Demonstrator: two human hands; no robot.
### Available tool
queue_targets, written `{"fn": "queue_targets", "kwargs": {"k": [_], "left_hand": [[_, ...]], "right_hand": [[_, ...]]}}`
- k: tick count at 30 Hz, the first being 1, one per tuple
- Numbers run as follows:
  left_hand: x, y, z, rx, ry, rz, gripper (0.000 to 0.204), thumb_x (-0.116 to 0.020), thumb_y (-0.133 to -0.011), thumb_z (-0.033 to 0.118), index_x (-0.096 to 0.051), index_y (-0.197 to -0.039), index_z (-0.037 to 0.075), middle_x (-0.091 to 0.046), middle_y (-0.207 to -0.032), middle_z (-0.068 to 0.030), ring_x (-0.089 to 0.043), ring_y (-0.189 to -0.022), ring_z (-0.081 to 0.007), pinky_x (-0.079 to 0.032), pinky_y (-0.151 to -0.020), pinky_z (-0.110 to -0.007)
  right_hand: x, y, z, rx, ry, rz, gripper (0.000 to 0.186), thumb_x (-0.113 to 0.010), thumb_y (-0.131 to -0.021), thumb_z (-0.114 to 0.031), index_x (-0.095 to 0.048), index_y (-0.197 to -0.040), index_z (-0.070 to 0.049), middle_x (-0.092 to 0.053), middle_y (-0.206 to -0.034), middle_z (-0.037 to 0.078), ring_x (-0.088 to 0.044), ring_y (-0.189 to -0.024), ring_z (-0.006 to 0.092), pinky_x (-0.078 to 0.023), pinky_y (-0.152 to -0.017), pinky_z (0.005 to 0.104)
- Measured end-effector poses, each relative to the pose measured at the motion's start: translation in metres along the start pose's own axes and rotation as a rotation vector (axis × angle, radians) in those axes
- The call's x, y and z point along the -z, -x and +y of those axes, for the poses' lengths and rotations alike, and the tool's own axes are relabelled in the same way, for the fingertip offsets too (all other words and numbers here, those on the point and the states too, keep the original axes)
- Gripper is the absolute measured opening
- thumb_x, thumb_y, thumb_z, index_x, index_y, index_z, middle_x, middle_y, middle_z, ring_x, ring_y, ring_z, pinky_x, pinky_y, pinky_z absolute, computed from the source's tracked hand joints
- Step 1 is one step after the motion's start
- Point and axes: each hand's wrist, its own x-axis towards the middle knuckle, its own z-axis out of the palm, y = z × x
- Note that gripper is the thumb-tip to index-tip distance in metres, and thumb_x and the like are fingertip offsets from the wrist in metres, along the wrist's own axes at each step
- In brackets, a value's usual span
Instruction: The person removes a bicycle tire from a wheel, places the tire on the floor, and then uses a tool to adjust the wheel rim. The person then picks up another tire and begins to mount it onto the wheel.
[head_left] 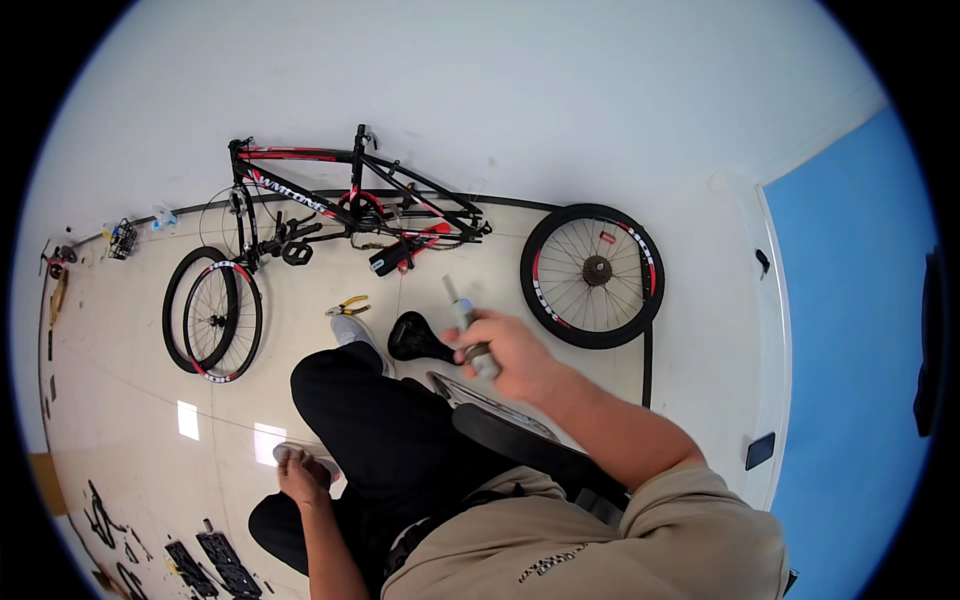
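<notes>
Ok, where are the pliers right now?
In the head view, left of centre: the pliers lie on the floor just above the upper shoe, left of the saddle.

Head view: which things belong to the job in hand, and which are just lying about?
Likely part of the job:
- grey tool in the right hand
- bicycle frame
- wheel with cogs
- black saddle

Probably just lying about:
- dark phone-shaped slab
- black basket

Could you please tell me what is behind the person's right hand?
Behind the right hand and its grey tool, the pale floor shows, with the black saddle reaching toward them from the left. Whatever they cover, perhaps more saddle, cannot be seen.
</notes>
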Motion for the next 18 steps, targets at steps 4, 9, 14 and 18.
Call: {"fn": "queue_targets", "kwargs": {"k": [4,9,14,18], "left_hand": [[-0.078,0.078,0.083,-0.438,-0.196,-0.104,0.037,-0.059,-0.097,0.011,-0.053,-0.131,-0.001,-0.065,-0.114,-0.0118,-0.063,-0.100,-0.0181,-0.050,-0.084,-0.028],[-0.177,0.187,0.113,-0.745,-0.289,-0.529,0.035,-0.058,-0.095,0.001,-0.056,-0.130,-0.001,-0.064,-0.119,-0.0114,-0.062,-0.108,-0.0210,-0.048,-0.098,-0.033],[-0.224,0.250,0.090,-1.267,-0.603,-0.840,0.039,-0.066,-0.078,-0.006,-0.063,-0.117,0.001,-0.065,-0.109,-0.0141,-0.061,-0.103,-0.0311,-0.035,-0.107,-0.052],[-0.233,0.265,0.068,-1.160,-0.684,-0.921,0.044,-0.068,-0.077,-0.005,-0.062,-0.119,0.003,-0.065,-0.109,-0.0131,-0.061,-0.103,-0.0309,-0.035,-0.107,-0.053]], "right_hand": [[0.081,-0.006,-0.015,0.125,0.144,0.326,0.014,-0.060,-0.081,-0.002,-0.056,-0.094,0.000,-0.062,-0.084,0.010,-0.058,-0.063,0.0176,-0.049,-0.051,0.0316],[0.211,-0.031,0.017,-0.130,0.025,0.666,0.008,-0.061,-0.077,-0.005,-0.053,-0.074,-0.003,-0.055,-0.068,0.007,-0.055,-0.055,0.0169,-0.045,-0.047,0.0325],[0.295,-0.037,0.067,-0.193,0.305,0.796,0.005,-0.058,-0.078,-0.002,-0.054,-0.077,-0.004,-0.054,-0.071,0.007,-0.053,-0.056,0.0175,-0.042,-0.046,0.0322],[0.344,-0.030,0.093,-0.230,0.391,0.851,0.005,-0.057,-0.078,0.000,-0.057,-0.082,-0.003,-0.054,-0.072,0.008,-0.054,-0.057,0.0182,-0.040,-0.045,0.0335]]}}
